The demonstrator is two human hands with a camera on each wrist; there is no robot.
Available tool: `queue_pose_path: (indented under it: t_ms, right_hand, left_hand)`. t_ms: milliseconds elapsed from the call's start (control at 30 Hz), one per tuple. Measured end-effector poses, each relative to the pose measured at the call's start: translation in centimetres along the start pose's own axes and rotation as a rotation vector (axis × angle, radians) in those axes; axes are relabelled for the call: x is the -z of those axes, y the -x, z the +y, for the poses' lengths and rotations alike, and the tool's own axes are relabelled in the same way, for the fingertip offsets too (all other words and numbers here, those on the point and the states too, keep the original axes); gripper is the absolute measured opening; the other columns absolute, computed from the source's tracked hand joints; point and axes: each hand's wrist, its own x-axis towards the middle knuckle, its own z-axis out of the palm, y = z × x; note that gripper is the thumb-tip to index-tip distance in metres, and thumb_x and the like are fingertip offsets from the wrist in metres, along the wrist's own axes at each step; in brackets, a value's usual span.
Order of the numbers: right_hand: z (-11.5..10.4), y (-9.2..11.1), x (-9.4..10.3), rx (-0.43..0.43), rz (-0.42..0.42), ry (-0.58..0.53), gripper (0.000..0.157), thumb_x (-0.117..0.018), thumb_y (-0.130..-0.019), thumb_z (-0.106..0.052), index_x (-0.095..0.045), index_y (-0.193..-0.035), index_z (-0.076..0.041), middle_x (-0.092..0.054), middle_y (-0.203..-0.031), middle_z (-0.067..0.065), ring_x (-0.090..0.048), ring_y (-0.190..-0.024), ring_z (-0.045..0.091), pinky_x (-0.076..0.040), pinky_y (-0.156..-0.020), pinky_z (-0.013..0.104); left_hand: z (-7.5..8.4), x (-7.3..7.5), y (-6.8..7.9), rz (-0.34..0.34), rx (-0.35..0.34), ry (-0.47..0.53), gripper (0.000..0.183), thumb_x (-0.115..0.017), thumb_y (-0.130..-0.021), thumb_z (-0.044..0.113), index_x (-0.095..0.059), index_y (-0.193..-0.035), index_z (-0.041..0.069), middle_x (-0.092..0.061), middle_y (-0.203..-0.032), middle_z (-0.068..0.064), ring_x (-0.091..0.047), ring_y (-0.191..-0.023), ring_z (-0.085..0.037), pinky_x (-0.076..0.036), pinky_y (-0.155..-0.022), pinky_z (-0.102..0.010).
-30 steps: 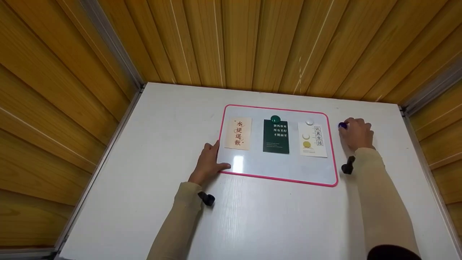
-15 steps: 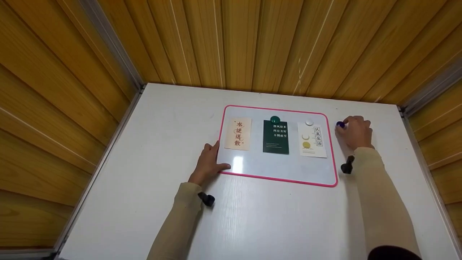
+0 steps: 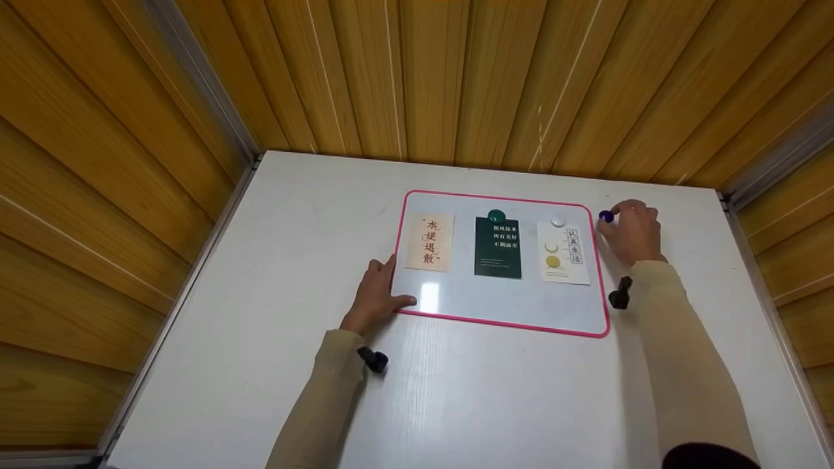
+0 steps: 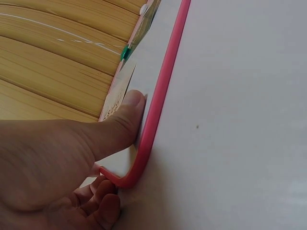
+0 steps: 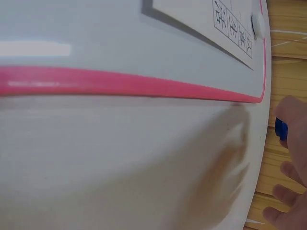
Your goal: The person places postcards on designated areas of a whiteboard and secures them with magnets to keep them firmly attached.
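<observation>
A whiteboard [image 3: 502, 312] with a pink frame lies on the white table. My left hand [image 3: 376, 291] holds its near left corner, thumb on the face and the other fingers at the edge, as the left wrist view also shows. A round dark-blue magnet [image 3: 606, 216] is pinched between thumb and index finger of my right hand [image 3: 635, 231], just beyond the board's right edge. On the board are a cream card [image 3: 430, 242] without a magnet, a dark green card [image 3: 498, 251] under a green magnet [image 3: 496, 215], and a white card [image 3: 560, 267] with a white magnet [image 3: 558, 222] at its top.
Slatted wood-look walls [image 3: 423, 78] enclose the table [image 3: 293, 247] at the back and both sides. A black wrist device [image 3: 373, 359] sits on the left sleeve, another black device [image 3: 620, 293] on the right. Light glares on the board's lower left.
My right hand has moved left and slightly away from me with the blue magnet, closer to the board's right edge. The left hand, board and cards stay where they were.
</observation>
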Motion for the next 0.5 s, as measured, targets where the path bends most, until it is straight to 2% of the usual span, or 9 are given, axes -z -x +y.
queue_pose_path:
  t_ms: [233, 500]
  right_hand:
    - [-1.4, -0.2, -0.4, 0.009, -0.01, -0.008, 0.051, -0.064, -0.102, -0.03, -0.052, -0.135, 0.006, -0.032, -0.156, 0.03, -0.03, -0.132, 0.053, -0.027, -0.112, 0.066]
    - [-3.0, -0.7, -0.8, 0.041, 0.003, 0.0, 0.049, -0.066, -0.099, -0.027, -0.054, -0.134, 0.005, -0.034, -0.155, 0.028, -0.029, -0.138, 0.052, -0.025, -0.115, 0.064]
  left_hand:
    - [-0.1, -0.1, 0.1, -0.004, 0.005, 0.003, 0.109, -0.093, -0.076, 0.032, -0.029, -0.162, 0.009, -0.047, -0.114, -0.012, -0.044, -0.096, -0.024, -0.042, -0.09, -0.039]
    - [-0.1, 0.1, 0.0, 0.0, -0.011, 0.009, 0.109, -0.093, -0.076, 0.032, -0.03, -0.163, 0.013, -0.047, -0.114, -0.012, -0.046, -0.096, -0.025, -0.043, -0.089, -0.039]
